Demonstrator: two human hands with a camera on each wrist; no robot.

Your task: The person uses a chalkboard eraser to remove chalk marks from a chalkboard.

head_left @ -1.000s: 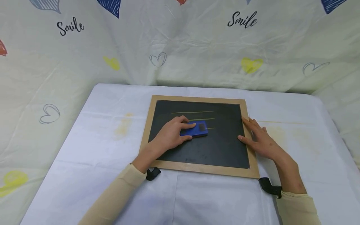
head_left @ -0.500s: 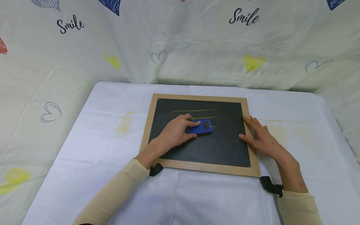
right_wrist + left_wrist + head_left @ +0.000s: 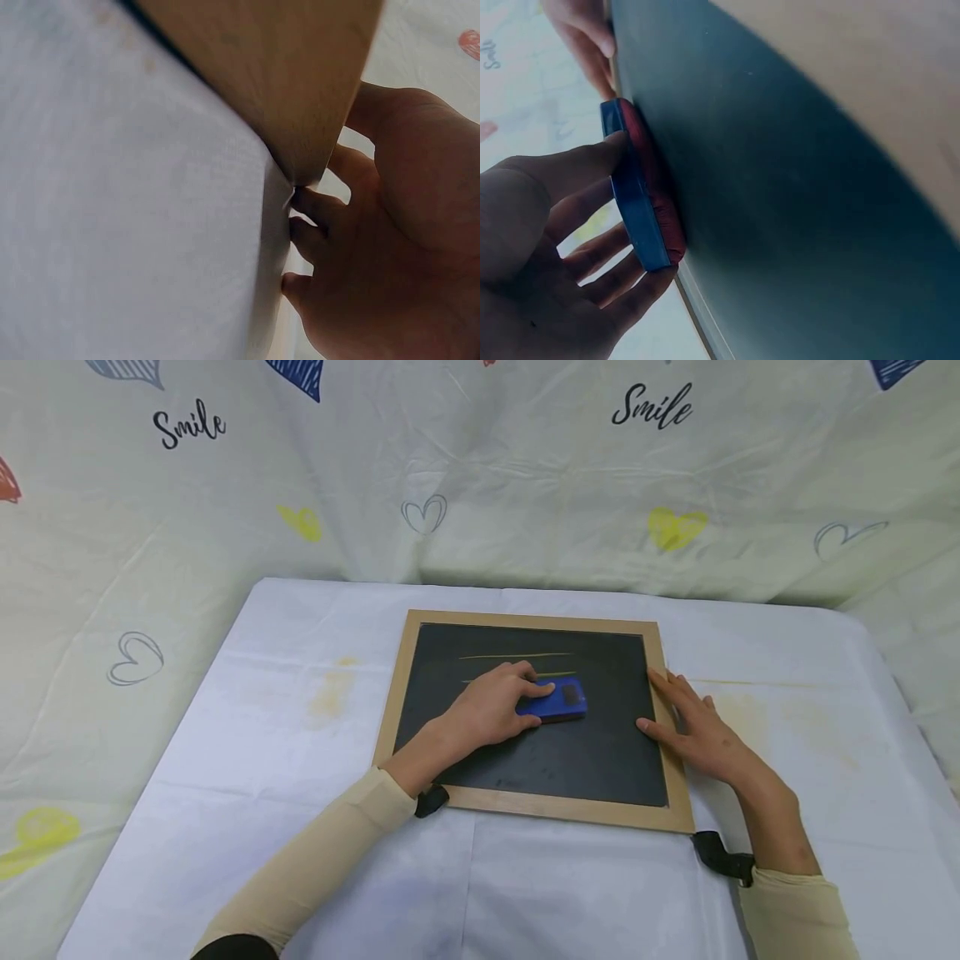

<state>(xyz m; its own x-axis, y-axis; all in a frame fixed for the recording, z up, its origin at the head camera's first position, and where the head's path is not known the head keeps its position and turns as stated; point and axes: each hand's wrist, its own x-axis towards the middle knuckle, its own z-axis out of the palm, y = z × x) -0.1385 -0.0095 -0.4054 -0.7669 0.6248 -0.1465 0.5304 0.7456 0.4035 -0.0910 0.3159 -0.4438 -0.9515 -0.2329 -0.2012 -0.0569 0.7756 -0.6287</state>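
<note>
My left hand [image 3: 487, 706] grips a blue board eraser [image 3: 555, 703] between thumb and fingers. Its red felt underside [image 3: 649, 169] faces the blackboard in the left wrist view, pressed close to the dark surface. The framed blackboard [image 3: 570, 768] lies flat, with thin yellow chalk lines [image 3: 517, 656] above the eraser; hand and eraser hide part of the lower one. At the board's right side, my right hand [image 3: 697, 731] rests with fingers extended over the wooden frame [image 3: 678, 789] and the thumb reaching onto the black surface. The right wrist view shows its fingers along the frame's outer edge.
A white cloth [image 3: 247, 727] with faint yellow smudges [image 3: 330, 689] covers the table under the board. Behind it hangs a pale curtain [image 3: 525, 510] printed with hearts and the word Smile. Black wrist straps [image 3: 723, 857] sit on both wrists.
My left hand has slid the eraser rightward across the board. The short chalk mark that showed to the eraser's right is no longer visible there. My right hand stays in place.
</note>
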